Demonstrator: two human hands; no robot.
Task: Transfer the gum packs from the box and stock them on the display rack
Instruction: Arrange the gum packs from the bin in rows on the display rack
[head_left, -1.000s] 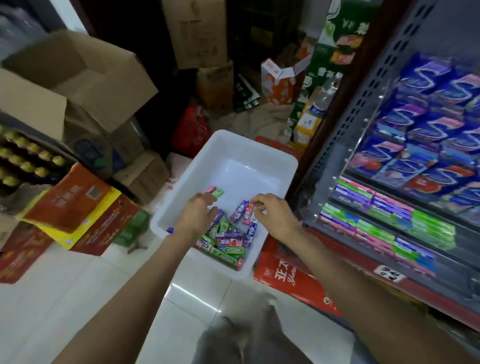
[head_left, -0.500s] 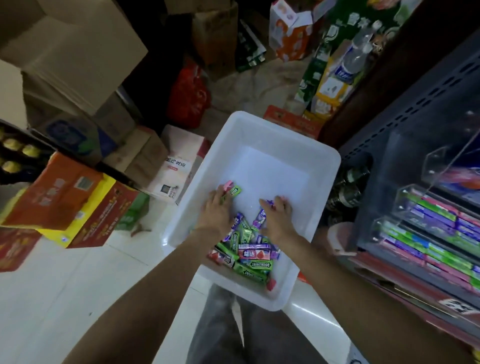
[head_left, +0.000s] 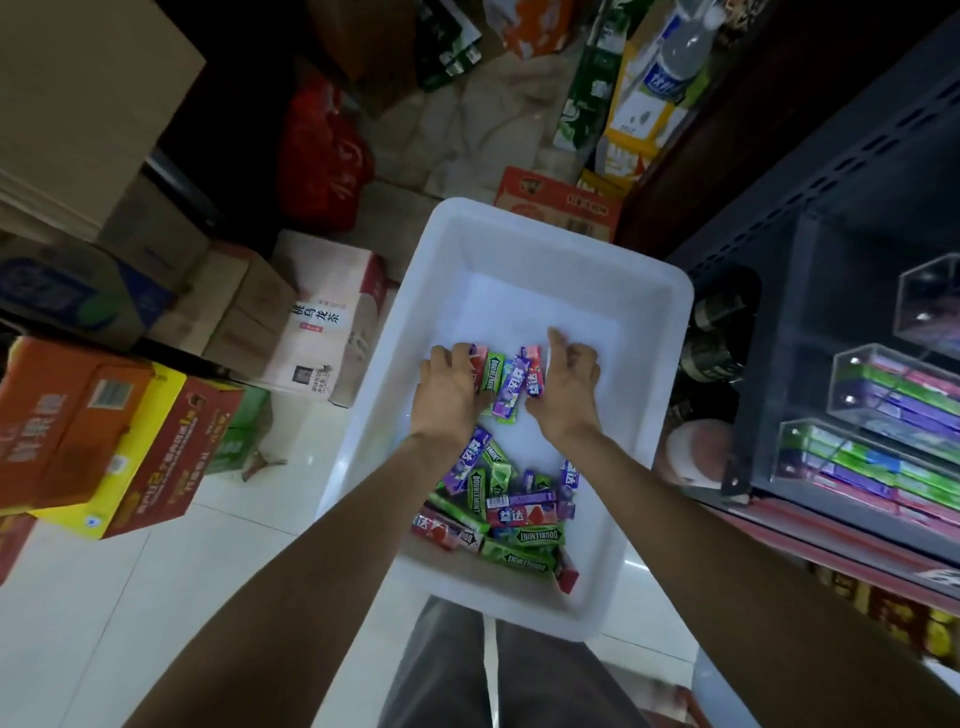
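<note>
Head view, looking straight down: both my hands are in the white box (head_left: 670, 332) at mid-frame. My left hand (head_left: 449, 387) and right hand (head_left: 569, 387) press in from either side on a small bunch of gum packs (head_left: 506, 382), fingers curled against the outer packs, so the bunch is squeezed between them. It holds pink, green and purple packs lying side by side, roughly parallel.

I judge this as the gathering step: I am squaring up a handful before lifting it. Next I need to keep the squeeze even, raise the bunch clear of the box wall, and carry it toward the display rack (head_left: 883, 415) at the right of the frame, where clear trays already hold rows of green, purple and pink packs.

More gum lies loose in a heap (head_left: 511, 512) toward the lower part of the box, under my forearms, packs crossing at all angles. They are slim, flat, glossy sticks, so an outer one could slip from a loose hold.

Cardboard cartons (head_left: 93, 431) sit on the floor at left.
</note>
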